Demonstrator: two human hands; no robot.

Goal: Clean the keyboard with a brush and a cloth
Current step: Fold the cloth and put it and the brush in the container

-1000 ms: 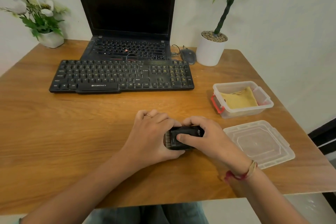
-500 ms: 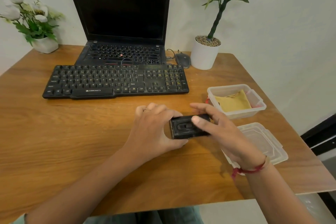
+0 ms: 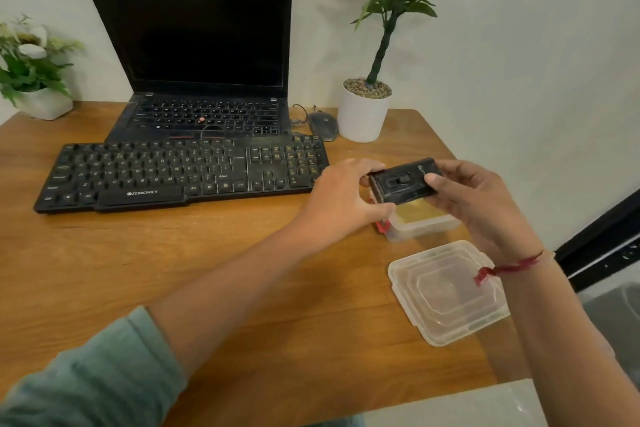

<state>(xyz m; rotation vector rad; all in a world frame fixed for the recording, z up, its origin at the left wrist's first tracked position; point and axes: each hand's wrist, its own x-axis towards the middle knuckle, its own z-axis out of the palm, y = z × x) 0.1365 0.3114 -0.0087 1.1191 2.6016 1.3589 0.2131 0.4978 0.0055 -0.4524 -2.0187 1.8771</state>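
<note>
Brush: small black rectangular plastic brush (image 3: 403, 182); probably light, rigid; take its long edges
Grip: left hand (image 3: 341, 199), right hand (image 3: 481, 208) pinch its ends

A brush (image 3: 403, 184) is held above the table (image 3: 173, 270) between the two hands, with the left hand (image 3: 341, 199) gripping its left end and the right hand (image 3: 481, 204) gripping its right end. Directly below the hands, a container (image 3: 422, 224) is set on the table, and a cloth (image 3: 417, 211) is laid in it. The lid (image 3: 446, 291) is laid flat on the table nearer the person than the hands, beneath the right wrist. A keyboard (image 3: 180, 173) is placed to the left of the hands, its right end just beside the left hand. A laptop (image 3: 207, 80) is set directly behind the keyboard. Beyond the hands, near the wall, a mouse (image 3: 322, 126) is placed, with a potted plant (image 3: 363, 113) just to its right. A pot of flowers (image 3: 38, 104) is set far to the left of the hands, at the table's back corner.
</note>
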